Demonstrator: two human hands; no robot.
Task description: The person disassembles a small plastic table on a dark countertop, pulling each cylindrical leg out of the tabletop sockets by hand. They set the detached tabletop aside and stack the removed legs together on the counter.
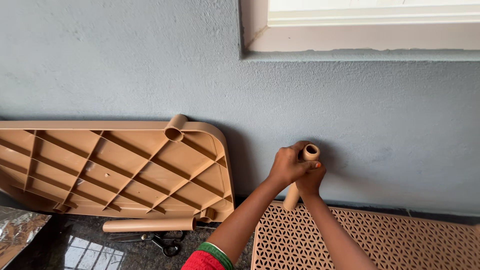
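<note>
1. Two hands grip one tan plastic tube leg point(303, 172), which stands nearly upright with its long axis vertical and tilted slightly, open round mouth at the top and foot on the far left corner of the tan perforated lattice panel point(380, 240).
2. Left hand point(289, 165) wraps the upper tube from the left, fingers curled closed around it; right hand point(311, 181) clasps it just below, fingers also closed, one orange-painted nail showing.
3. Left of the tube, a tan ribbed plastic tabletop point(115, 170) leans underside-out against the grey-blue plastered wall point(150, 65); a round empty socket point(174, 133) opens at its upper right corner, and a second socket point(207, 215) sits at its lower right corner.
4. Below that tabletop, a second tan tube leg point(149, 225) lies flat, long axis running left to right, on the dark speckled stone floor point(125, 250), with black-handled scissors point(167, 242) just beside it.
5. Bare wall stands between the tube and the tabletop's right edge; a white window frame point(370, 25) runs well above the tube.
</note>
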